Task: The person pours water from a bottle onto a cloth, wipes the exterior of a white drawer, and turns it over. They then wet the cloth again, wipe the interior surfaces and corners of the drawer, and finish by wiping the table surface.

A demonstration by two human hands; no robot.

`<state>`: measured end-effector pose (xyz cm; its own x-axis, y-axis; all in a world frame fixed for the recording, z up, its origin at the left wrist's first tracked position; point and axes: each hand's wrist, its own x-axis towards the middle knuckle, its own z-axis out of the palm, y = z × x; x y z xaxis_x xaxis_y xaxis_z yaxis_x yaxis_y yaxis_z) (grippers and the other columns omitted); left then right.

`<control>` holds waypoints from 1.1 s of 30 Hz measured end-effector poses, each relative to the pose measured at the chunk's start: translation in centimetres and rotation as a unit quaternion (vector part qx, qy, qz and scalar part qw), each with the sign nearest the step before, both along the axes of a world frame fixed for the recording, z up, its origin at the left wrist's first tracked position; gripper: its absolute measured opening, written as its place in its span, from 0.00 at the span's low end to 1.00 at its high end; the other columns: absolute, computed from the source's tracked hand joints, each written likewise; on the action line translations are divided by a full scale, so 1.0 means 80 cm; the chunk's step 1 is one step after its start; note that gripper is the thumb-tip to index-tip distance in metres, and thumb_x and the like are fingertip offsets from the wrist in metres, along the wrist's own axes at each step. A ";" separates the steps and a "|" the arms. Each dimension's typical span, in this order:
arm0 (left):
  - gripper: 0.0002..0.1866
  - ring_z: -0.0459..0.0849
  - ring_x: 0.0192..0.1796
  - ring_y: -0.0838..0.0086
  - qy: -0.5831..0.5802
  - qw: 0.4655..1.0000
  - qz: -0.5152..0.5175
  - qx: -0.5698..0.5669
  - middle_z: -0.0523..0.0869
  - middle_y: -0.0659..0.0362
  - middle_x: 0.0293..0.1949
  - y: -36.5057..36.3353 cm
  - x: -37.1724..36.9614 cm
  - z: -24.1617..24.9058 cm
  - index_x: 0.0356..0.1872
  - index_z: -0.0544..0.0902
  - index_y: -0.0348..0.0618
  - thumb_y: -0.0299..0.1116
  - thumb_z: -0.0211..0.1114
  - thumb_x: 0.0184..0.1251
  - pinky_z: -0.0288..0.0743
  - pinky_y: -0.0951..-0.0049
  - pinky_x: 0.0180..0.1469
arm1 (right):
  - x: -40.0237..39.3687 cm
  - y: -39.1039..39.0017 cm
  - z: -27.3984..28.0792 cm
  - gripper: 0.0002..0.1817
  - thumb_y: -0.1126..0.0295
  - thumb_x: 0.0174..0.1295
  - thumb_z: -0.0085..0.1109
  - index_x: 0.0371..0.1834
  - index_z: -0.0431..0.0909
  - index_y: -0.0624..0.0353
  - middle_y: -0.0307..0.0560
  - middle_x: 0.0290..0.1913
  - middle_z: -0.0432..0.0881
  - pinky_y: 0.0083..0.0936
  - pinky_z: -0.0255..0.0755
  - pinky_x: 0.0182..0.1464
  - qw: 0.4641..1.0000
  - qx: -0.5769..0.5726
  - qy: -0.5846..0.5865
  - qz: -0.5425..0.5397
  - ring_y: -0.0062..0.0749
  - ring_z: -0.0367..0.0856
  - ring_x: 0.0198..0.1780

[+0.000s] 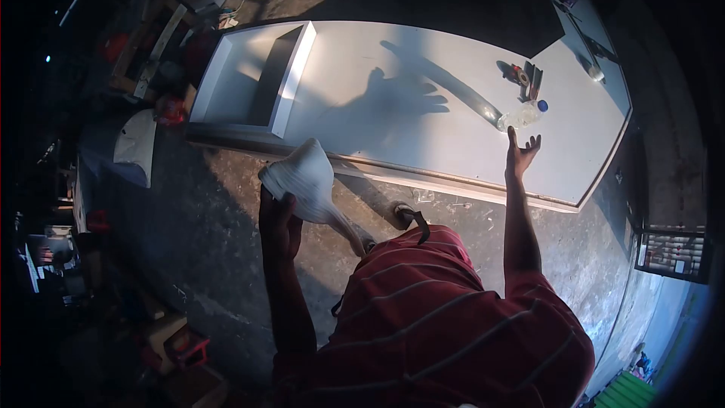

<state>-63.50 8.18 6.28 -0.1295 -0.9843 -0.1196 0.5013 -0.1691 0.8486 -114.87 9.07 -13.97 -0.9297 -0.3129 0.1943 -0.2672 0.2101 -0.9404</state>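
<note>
My left hand point(281, 219) is closed around a pale ribbed bundle point(303, 174), held in front of the long white panel point(340, 106). A tapering tail of the bundle hangs towards the floor near my feet; I cannot make out its exact kind. My right hand point(522, 155) is raised over the panel's near edge with its fingers apart, and nothing is in it. Just beyond its fingertips, a clear plastic bottle point(519, 116) with a blue cap lies on the panel. The shadow of a hand falls across the panel's middle.
An open box-like compartment point(245, 75) forms the panel's left end. Small tools and a roll of tape point(519, 74) lie behind the bottle. Wood pieces and red objects point(172, 109) clutter the dark left side. A sandal point(402, 214) is on the concrete floor.
</note>
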 end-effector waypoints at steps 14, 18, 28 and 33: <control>0.32 0.70 0.66 0.64 -0.208 0.967 0.050 -0.137 0.69 0.52 0.62 -0.183 0.018 0.133 0.68 0.57 0.40 0.20 0.58 0.63 0.63 0.58 0.68 | -0.088 -0.088 -0.033 0.34 0.54 0.50 0.74 0.54 0.72 0.64 0.58 0.48 0.82 0.41 0.76 0.50 0.988 0.047 0.140 0.039 0.50 0.82 0.49; 0.31 0.70 0.65 0.64 -0.207 0.966 0.049 -0.143 0.70 0.52 0.62 -0.229 0.037 0.120 0.68 0.58 0.41 0.20 0.56 0.63 0.65 0.57 0.67 | -0.030 -0.117 0.035 0.33 0.61 0.52 0.73 0.57 0.68 0.63 0.51 0.47 0.80 0.31 0.73 0.52 0.954 -0.065 0.059 0.286 0.36 0.80 0.47; 0.30 0.72 0.62 0.66 0.039 0.994 0.022 -0.102 0.72 0.57 0.60 -0.326 0.091 -0.014 0.66 0.63 0.47 0.24 0.51 0.59 0.69 0.60 0.61 | 0.289 -0.265 0.210 0.37 0.56 0.50 0.70 0.59 0.64 0.60 0.62 0.45 0.82 0.43 0.74 0.53 0.728 0.140 0.174 0.648 0.58 0.81 0.50; 0.29 0.73 0.60 0.68 0.125 0.987 -0.007 -0.097 0.73 0.57 0.58 -0.361 0.115 -0.038 0.65 0.63 0.44 0.24 0.50 0.59 0.70 0.61 0.59 | 0.434 -0.367 0.226 0.38 0.55 0.49 0.70 0.61 0.63 0.60 0.65 0.45 0.81 0.44 0.74 0.53 0.660 0.143 0.190 0.713 0.58 0.80 0.49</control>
<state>-54.34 -20.73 3.25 -0.1452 -0.9835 0.1078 0.6977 -0.0245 0.7159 -80.18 -20.26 4.09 0.4477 -0.8913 0.0721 -0.5901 -0.3550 -0.7251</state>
